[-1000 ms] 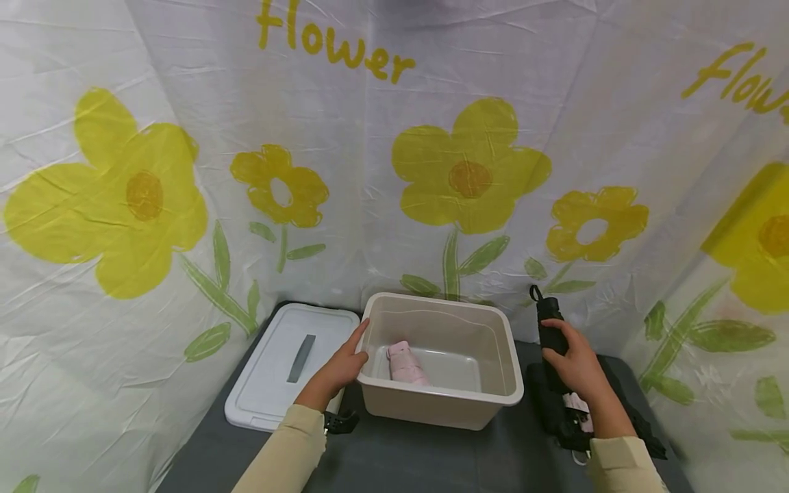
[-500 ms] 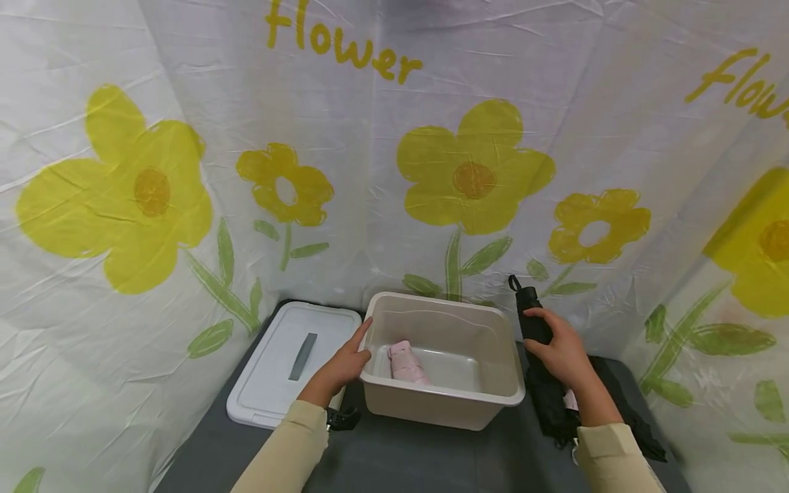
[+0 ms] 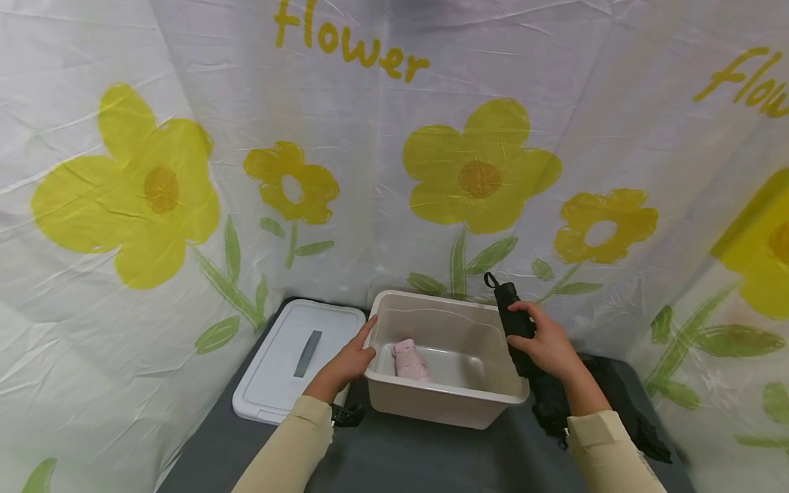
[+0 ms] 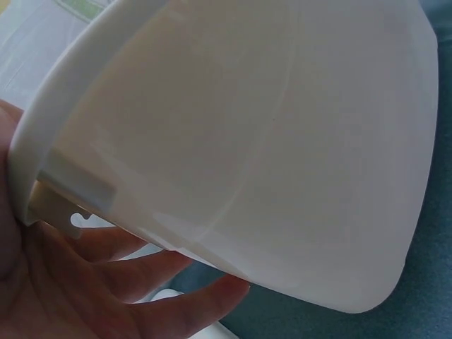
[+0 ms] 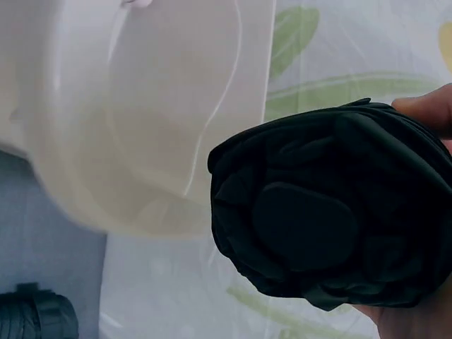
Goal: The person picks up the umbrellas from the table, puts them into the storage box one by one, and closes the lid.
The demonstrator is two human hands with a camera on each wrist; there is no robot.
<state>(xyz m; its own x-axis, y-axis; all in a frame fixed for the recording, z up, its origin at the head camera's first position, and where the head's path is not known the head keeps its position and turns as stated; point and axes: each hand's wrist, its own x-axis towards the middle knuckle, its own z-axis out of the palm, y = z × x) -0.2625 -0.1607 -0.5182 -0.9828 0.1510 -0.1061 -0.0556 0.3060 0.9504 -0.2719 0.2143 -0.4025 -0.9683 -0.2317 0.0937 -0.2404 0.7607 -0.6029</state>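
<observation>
Grey table (image 3: 431,455), roomy bin (image 3: 437,409), umbrella (image 3: 516,323) near rim (image 3: 446,391)

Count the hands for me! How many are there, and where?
2. The left hand is holding the edge of the beige tub, and the right hand is gripping the folded black umbrella.

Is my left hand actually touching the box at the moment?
Touching. The left wrist view shows the left hand against the box, right at its rim.
</observation>
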